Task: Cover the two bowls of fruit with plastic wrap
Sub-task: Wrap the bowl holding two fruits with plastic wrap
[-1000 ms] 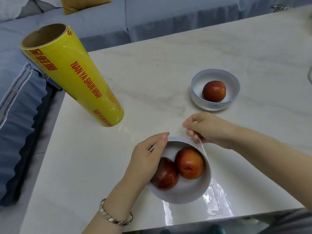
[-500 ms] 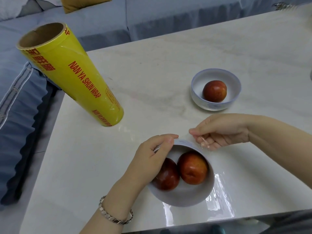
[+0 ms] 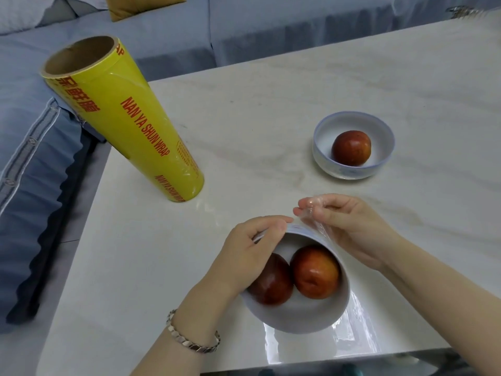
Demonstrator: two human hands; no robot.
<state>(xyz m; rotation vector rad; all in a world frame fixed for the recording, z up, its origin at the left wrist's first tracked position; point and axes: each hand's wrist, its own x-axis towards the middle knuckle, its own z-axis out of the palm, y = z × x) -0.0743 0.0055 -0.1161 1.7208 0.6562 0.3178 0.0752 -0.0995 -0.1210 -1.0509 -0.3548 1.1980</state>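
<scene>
Left hand (image 3: 244, 253) grips the near bowl (image 3: 306, 313) rim steady so the right hand (image 3: 349, 232) can pinch the plastic wrap (image 3: 322, 234) and stretch it over.

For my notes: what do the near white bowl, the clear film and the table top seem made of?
Near white round bowl: probably glazed ceramic, soft sheen. Clear film: thin plastic, wrinkled with glints. Pale table top: marble or imitation stone, polished; grey veins, mirror reflections.

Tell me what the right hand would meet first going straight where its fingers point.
Probably the lower end of the yellow plastic-wrap roll, across bare white marble table from the right hand; depth is unclear.
</scene>
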